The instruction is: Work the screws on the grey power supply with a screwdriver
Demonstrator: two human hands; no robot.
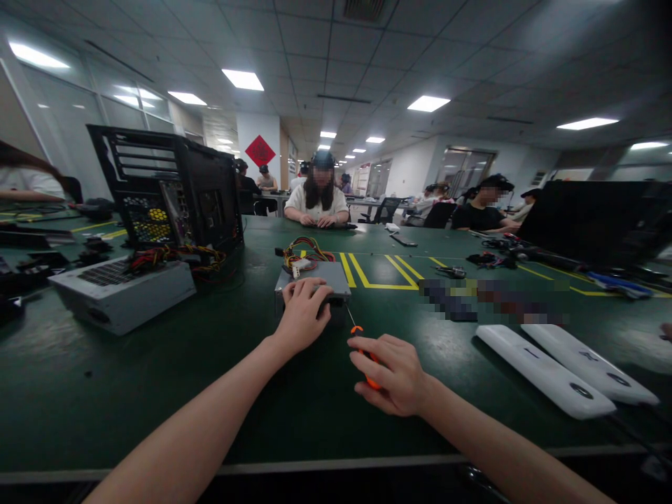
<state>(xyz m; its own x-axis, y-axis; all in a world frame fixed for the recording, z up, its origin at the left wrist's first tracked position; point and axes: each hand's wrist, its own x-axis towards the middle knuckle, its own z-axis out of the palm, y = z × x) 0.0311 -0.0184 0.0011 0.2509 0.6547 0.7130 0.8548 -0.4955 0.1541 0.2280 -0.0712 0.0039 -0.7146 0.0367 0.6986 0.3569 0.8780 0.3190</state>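
A small grey computer power supply [339, 274] lies on the green table in front of me, a bundle of coloured cables [309, 246] at its far side. My left hand [304, 311] grips it from the near side, fingers over its top and thumb by the front face. My right hand [391, 374] is closed around the orange handle of a screwdriver [372, 378]. The thin shaft points up and away, its tip at the near right corner of the power supply. Whether the tip sits in a screw is too small to tell.
To the left stand a larger power supply [157, 297] and an open black computer case [210, 196]. Two white oblong devices [546, 371] lie to the right, near pliers [450, 271] and a phone [403, 240]. A person [318, 199] sits across the table.
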